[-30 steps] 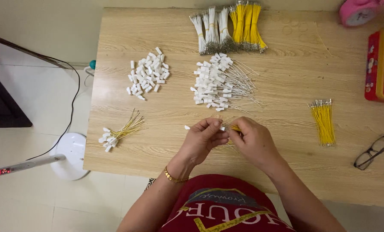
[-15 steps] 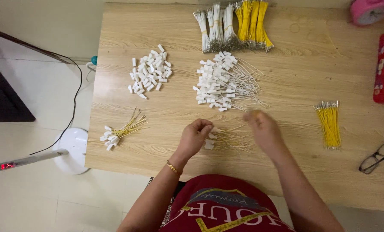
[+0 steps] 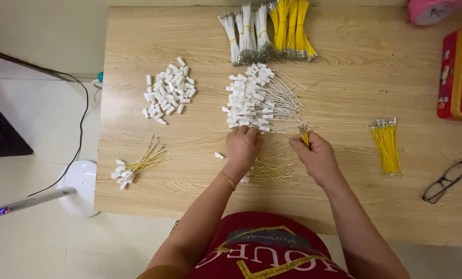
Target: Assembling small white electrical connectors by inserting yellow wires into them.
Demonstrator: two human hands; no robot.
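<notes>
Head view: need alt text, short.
A person's left hand reaches into a pile of white plastic connectors with thin white wires on a light wooden table, while the right hand pinches a few yellow wires. Around them lie loose white connectors, bundled yellow wires and black-framed glasses.

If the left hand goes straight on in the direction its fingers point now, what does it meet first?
The left hand points toward the far edge of the table. Its fingertips are already at the near edge of the pile of white connectors with wires, so it would most likely meet that pile first; whether they touch it is unclear.
</notes>
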